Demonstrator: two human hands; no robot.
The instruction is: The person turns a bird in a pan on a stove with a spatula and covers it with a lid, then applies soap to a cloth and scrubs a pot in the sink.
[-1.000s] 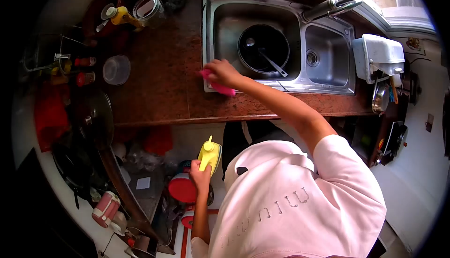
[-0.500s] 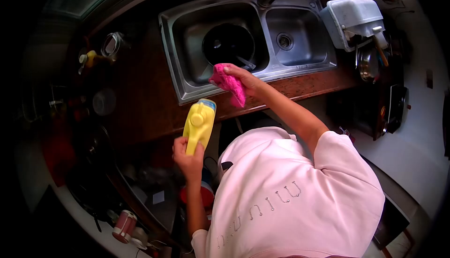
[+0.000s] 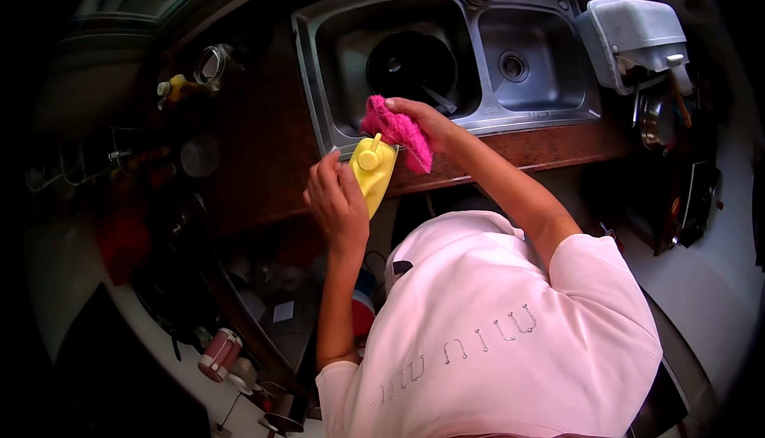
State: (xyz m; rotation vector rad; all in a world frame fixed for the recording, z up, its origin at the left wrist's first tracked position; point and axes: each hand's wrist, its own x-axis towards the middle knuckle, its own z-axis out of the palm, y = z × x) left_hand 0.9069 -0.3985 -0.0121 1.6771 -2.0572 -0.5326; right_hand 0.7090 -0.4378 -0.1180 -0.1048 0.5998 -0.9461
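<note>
Firstly, the person in a pale pink shirt (image 3: 510, 334) stands facing the dark reddish-brown table (image 3: 263, 131), into which a two-basin steel sink (image 3: 327, 129) is set. The larger, left-hand basin contains a round black pan (image 3: 398, 60), with a utensil (image 3: 440, 102) slanting out of it. A white lidded box (image 3: 641, 32) is positioned just beside the sink's right end. The right hand (image 3: 426, 123) is clamped on a bright pink cloth (image 3: 396, 129), which hangs by the sink's near rim. The left hand (image 3: 339, 199) lies along the side of a yellow bottle (image 3: 373, 183), fingers raised and partly spread; I cannot tell whether it grips. The bottle is tilted between both hands, its narrow spout at the cloth's edge; actual contact is unclear.
</note>
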